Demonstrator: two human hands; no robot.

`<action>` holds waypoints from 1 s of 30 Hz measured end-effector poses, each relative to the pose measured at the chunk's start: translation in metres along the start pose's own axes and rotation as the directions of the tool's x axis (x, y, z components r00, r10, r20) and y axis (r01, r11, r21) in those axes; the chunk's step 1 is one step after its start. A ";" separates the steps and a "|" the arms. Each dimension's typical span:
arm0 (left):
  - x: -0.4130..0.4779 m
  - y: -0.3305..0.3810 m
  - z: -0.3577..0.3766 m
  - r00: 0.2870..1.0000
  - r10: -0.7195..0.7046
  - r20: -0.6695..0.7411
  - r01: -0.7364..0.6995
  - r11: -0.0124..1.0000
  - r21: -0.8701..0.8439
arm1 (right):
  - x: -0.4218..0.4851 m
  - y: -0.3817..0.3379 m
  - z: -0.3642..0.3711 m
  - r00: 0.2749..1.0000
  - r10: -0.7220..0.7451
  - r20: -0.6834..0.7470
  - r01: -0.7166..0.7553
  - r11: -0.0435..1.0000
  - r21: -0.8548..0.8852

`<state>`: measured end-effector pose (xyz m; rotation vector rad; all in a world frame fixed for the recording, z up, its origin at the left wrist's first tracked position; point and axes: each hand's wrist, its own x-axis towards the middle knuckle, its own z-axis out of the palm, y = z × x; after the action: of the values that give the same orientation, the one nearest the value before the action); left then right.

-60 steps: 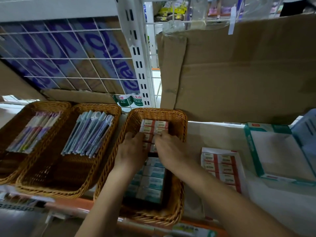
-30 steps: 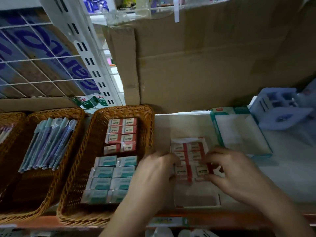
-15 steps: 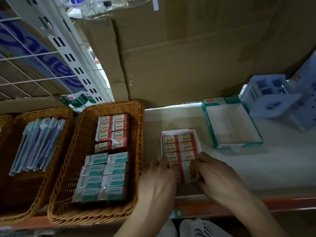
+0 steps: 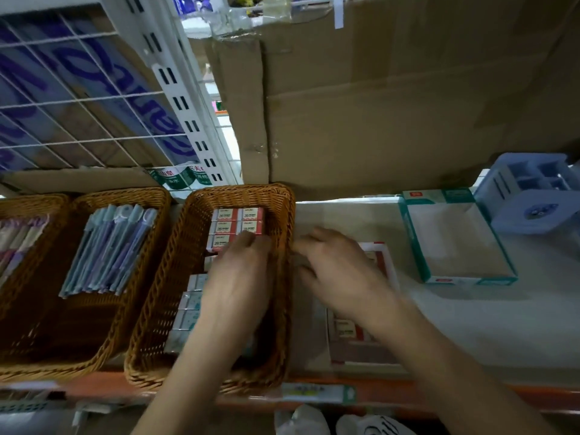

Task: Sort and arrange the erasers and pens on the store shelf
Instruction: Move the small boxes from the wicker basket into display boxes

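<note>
Into the basket (image 4: 241, 191), out of the box (image 4: 357, 350), the left hand (image 4: 241, 277) had crossed. Its fingers lay close together, tips down on the red erasers (image 4: 237, 221) at the far end. Whether they pinched one could not be told. The right hand (image 4: 342, 274) trailed by the rim, too blurred to read its fingers. Best to seat each new eraser flush against that red row, label up.

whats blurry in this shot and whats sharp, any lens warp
Head view: the right hand is smeared by motion blur, the left hand only soft; the red erasers in the wicker basket are readable; the white slotted upright leans and bows from wide-angle distortion; lighting is dim and flat.
</note>
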<state>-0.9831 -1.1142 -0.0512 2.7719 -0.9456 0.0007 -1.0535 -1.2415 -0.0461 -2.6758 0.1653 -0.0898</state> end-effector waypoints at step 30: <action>0.010 -0.013 -0.025 0.998 -0.016 -0.055 0.009 0.992 -0.122 | 0.010 0.001 -0.029 0.996 0.060 -0.071 -0.062 0.997 -0.040</action>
<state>-0.9661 -1.1052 -0.0282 2.6515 -0.8841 0.0180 -1.0466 -1.2564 -0.0200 -2.7086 0.2738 -0.1627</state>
